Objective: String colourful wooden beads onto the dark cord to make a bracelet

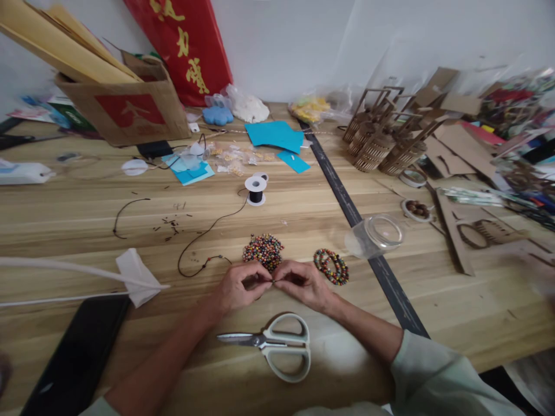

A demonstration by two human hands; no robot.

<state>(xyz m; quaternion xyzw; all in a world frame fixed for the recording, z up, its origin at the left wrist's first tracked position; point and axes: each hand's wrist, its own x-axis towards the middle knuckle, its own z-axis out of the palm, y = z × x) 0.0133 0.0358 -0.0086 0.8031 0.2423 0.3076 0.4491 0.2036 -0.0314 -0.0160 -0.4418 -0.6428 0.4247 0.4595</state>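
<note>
Fingertips of my left hand (243, 284) and my right hand (303, 283) meet in a pinch just below a pile of multicoloured beads (262, 251). Between them is a tiny dark piece, seemingly the end of a cord, too small to make out clearly. A thin black cord (191, 238) curves from a white spool (255, 190) towards my left hand, with a few beads on it near the fingers. Right of my right hand lie coiled bead strands (331, 266). White-handled scissors (281, 342) rest below both hands, blades pointing left.
A clear plastic jar (377, 236) lies right of the strands. A black phone (78, 352) and a white paper piece (137, 277) are at the left. Behind stand a cardboard box (125, 110), blue cards (274, 136) and small wooden baskets (368, 144). Cardboard scraps clutter the right.
</note>
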